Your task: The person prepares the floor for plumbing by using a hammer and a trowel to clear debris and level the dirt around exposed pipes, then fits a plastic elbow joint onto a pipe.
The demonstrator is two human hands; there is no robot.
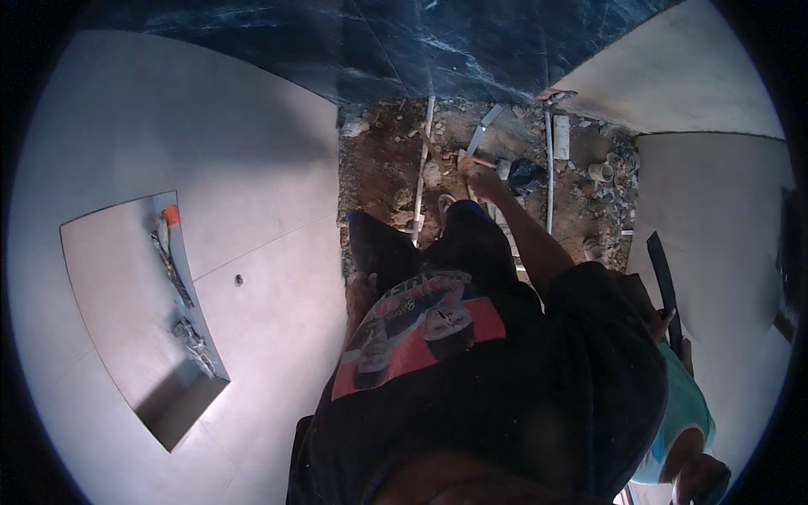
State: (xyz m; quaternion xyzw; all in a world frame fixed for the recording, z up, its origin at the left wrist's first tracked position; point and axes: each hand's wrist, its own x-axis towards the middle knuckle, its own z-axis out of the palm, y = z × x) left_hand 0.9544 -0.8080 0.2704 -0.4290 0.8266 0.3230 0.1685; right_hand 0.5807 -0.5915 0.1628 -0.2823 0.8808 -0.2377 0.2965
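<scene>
My right arm reaches down past my dark trousers to the dug-up dirt floor [379, 168]. My right hand [484, 181] rests at a short wooden-handled piece [478, 159] lying among the rubble; it is too small to tell whether the fingers grip it. A thin white pipe [421, 172] lies along the dirt to the left of the hand, and another white pipe [549, 172] runs to its right. My left hand is hidden behind my body in its dark shirt with a red print [421, 328].
White tiled walls close in on both sides, and a dark marble wall [404, 42] stands at the far end. A niche [143, 303] in the left wall holds small clutter. Another person in a teal shirt [686, 404] at lower right holds a black strip [665, 286].
</scene>
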